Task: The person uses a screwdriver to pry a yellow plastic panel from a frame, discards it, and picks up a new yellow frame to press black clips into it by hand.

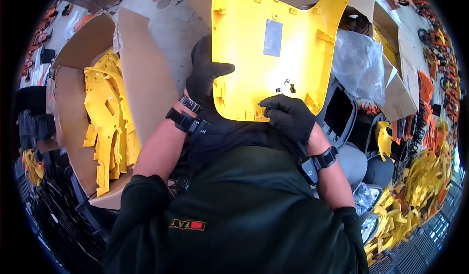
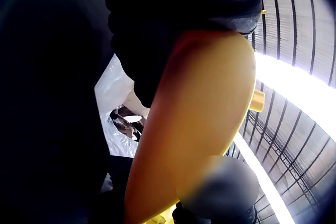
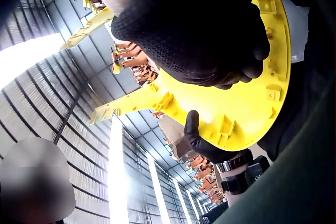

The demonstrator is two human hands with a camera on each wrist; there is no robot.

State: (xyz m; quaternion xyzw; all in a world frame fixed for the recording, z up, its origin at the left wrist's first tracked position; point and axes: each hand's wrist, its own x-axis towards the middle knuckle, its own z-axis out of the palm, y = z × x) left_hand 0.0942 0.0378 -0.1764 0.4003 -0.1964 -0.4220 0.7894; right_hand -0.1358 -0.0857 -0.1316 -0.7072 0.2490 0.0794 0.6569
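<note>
A large yellow plastic panel [image 1: 249,44] lies inner side up over the person's lap, tabs along its rim and a grey label [image 1: 273,38] near its middle. My black-gloved left hand [image 1: 202,73] grips its left edge, thumb over the inner face; the other fingers are hidden beneath. At the lower edge, the gloved right hand [image 1: 293,117] pinches a small clip beside a rim tab, mostly covered by the fingertips. Several small metal clips [image 1: 292,88] lie loose on the panel just above that hand. In the right wrist view the right glove [image 3: 205,29] covers much of the panel.
At left stands an open cardboard box [image 1: 146,54] holding yellow panels [image 1: 105,113]. Clear plastic wrap [image 1: 359,64] hangs by another carton [image 1: 400,91] at right. Yellow parts [image 1: 405,210] are heaped at lower right, near grey-and-black parts [image 1: 349,159].
</note>
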